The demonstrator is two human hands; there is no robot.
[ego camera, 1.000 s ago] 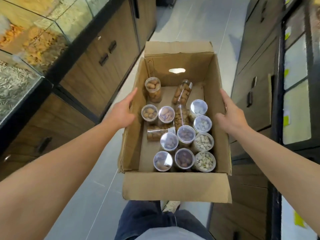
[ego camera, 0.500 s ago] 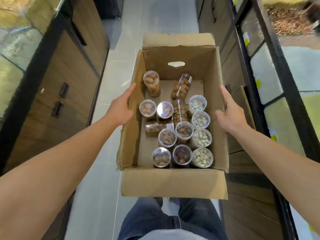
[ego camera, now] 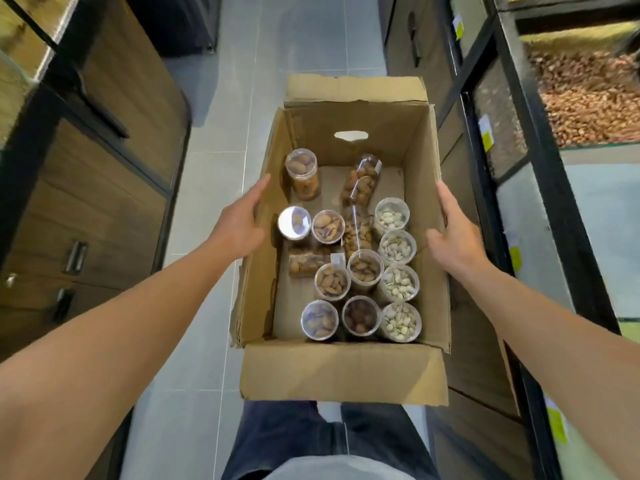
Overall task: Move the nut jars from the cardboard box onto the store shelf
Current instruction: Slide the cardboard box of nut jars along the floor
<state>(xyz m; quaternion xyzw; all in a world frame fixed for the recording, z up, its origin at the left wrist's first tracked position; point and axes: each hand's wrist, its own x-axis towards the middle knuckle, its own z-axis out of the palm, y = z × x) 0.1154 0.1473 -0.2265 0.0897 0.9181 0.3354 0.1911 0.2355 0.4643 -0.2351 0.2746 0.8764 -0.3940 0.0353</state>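
While I look down from the head view, my left hand [ego camera: 239, 225] and right hand [ego camera: 457, 237] press straight, together-held fingers against the cardboard box [ego camera: 341, 370] sides; nut jars [ego camera: 360, 268] stand inside, mostly near-right.

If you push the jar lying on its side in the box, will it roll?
Probably only a little: the lying jar is round and smooth, but upright jars crowd it. It looks full of nuts, so likely heavy for its size.
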